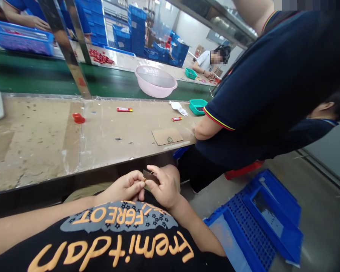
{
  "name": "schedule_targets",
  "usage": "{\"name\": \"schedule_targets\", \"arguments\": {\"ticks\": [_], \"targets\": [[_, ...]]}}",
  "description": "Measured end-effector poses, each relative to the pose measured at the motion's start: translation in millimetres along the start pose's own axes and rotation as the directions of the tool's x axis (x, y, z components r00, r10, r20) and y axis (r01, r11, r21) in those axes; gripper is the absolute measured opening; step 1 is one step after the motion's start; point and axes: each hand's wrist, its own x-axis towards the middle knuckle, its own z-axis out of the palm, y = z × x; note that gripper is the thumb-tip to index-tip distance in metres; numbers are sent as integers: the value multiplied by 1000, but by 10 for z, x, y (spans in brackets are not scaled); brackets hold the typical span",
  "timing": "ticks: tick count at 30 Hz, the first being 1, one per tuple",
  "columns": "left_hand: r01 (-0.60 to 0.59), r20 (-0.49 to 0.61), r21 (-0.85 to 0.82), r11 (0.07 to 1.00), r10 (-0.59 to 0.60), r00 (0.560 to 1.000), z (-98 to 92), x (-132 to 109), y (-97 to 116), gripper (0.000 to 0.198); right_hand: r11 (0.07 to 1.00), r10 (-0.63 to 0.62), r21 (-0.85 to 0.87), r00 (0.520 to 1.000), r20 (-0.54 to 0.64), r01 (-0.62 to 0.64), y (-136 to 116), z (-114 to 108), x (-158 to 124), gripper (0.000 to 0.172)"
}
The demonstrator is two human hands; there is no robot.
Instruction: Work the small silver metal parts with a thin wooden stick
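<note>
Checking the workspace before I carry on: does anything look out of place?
A blue perforated plastic tray lies tilted on the floor by the person's right hand, rather than on the bench.

The held piece (150, 176) is dark brown; the black T-shirt (164, 264) has orange lettering (116, 247).

Factory assembly floor: green conveyor belt (45, 71) beside a long worn desk (36, 139), stacked blue plastic crates (136, 32) beyond, seated workers along the line
</note>
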Motion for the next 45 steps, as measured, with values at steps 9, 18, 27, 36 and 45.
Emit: {"name": "schedule_targets", "arguments": {"ticks": [9,18,27,36,45], "targets": [[16,-10,14,1000,-16,1000,-6,-17,46,42,999,-32,-1,999,5,32,54,-27,10,25],[22,8,27,999,-22,1000,15,-66,23,37,998,61,10,934,-353,-61,280,-203,9,30],[19,18,42,999,-20,1000,-20,6,10,39,999,29,-20,999,40,-28,23,-103,-58,45],[-8,-28,158,987,12,1000,-24,-24,55,35,995,-52,-81,998,-27,50,37,-64,-40,31],[-31,-52,159,987,40,998,-4,-84,40,29,995,16,-88,953,-302,-45,139,-288,-15,33]]}}
